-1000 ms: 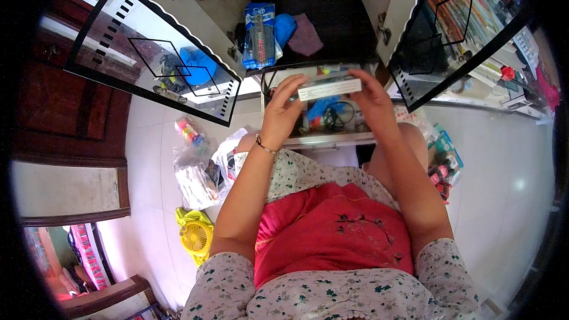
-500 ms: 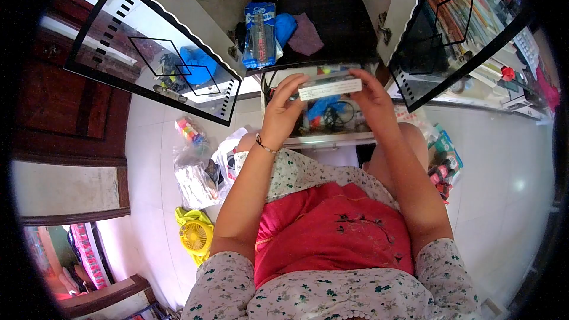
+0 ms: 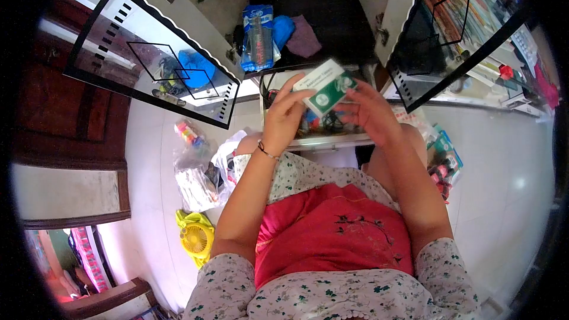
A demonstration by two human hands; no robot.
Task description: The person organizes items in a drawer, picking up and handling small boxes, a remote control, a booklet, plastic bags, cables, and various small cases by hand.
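A white and green tablet box is tilted above the open drawer, its printed face towards me. My left hand grips the box's left end between thumb and fingers. By the box's right edge, my right hand has its fingers spread apart, slightly blurred; whether a fingertip touches the box is hard to see. Below both hands, the drawer holds mixed small items with blue pieces and black cords, partly hidden by the box and hands.
Glass cabinet doors stand open at left and right. On the dark shelf lie a blue packet, a blue bundle and a purple cloth. Plastic bags and a yellow fan sit on the floor.
The box has turned from its narrow edge to its broad green and white face, now slanted. My right hand's fingers have loosened from its right end and spread.
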